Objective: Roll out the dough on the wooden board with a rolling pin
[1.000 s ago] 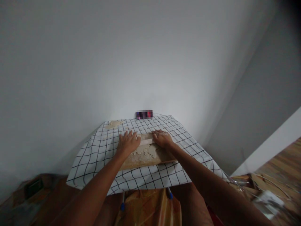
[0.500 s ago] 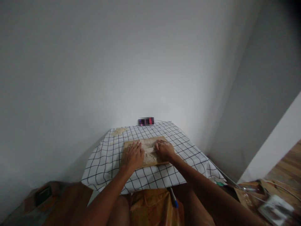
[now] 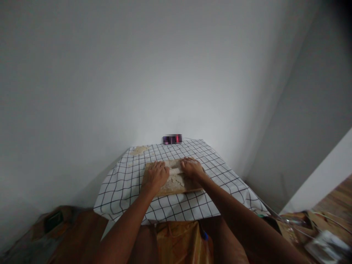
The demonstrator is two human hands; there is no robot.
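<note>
Both hands (image 3: 158, 175) (image 3: 191, 167) on pale rod (image 3: 175, 171), middle showing between, board (image 3: 176, 190) beneath

Sides passable, wall barring the back
The checked tablecloth (image 3: 112, 194) is stretching past both ends of the wooden board (image 3: 176, 191), leaving passing room for a hand on either side; a blurred dark object (image 3: 172, 139) is standing at the back edge before the wall (image 3: 176, 73), and a pale patch (image 3: 139, 150) is lying at the far left corner; a white rod (image 3: 175, 171) is spanning the gap between left hand (image 3: 158, 175) and right hand (image 3: 191, 168), while both forearms (image 3: 132, 220) are hemming in the near side
</note>
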